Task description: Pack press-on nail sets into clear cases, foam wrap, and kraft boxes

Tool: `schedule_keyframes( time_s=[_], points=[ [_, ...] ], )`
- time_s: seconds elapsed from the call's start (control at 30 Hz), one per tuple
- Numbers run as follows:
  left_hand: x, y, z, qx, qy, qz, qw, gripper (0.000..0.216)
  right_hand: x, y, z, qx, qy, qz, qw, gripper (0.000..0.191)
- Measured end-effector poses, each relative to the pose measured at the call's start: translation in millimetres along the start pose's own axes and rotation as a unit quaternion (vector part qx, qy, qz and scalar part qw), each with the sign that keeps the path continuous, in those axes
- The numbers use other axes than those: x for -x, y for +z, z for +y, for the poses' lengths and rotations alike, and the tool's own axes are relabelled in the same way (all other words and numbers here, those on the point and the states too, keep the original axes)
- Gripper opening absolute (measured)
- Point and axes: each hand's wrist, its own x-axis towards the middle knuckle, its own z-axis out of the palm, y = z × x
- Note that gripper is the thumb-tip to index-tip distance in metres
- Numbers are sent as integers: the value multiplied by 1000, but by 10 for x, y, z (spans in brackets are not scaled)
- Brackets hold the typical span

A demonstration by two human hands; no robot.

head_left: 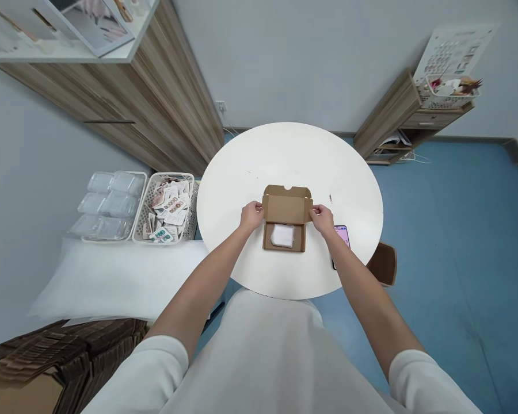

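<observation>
- Pale walls (pixel 306 63) and a blue floor (pixel 449 230) surround my round white counter (pixel 285 152).
- An open cardboard box (pixel 284 249) lies on it in front of me, with a white packet (pixel 282 236) resting inside.
- My left fingers (pixel 258 205) pinch one side of the raised lid (pixel 287 208); my right fingers (pixel 315 210) hold the opposite side.
- By my judgement, the packet is already in place; the lid is not yet folded down.
- Partly hidden, a phone (pixel 342 233) lies beneath my right forearm (pixel 349 256).
</observation>
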Motion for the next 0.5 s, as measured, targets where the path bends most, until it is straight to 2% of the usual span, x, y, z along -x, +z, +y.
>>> schedule_keyframes(
  time_s=[0.13, 0.37, 0.5],
  points=[
    [30, -75, -6, 48, 15, 7, 999, 26, 102, -75, -86, -32, -39, -11, 999, 22],
    [260, -112, -132, 101, 33, -70, 992, 36, 437, -109, -106, -78, -66, -92, 990, 23],
    [375, -142, -249, 172, 22, -113, 978, 39, 629, -132, -62, -90, -64, -119, 987, 28]
  ],
)
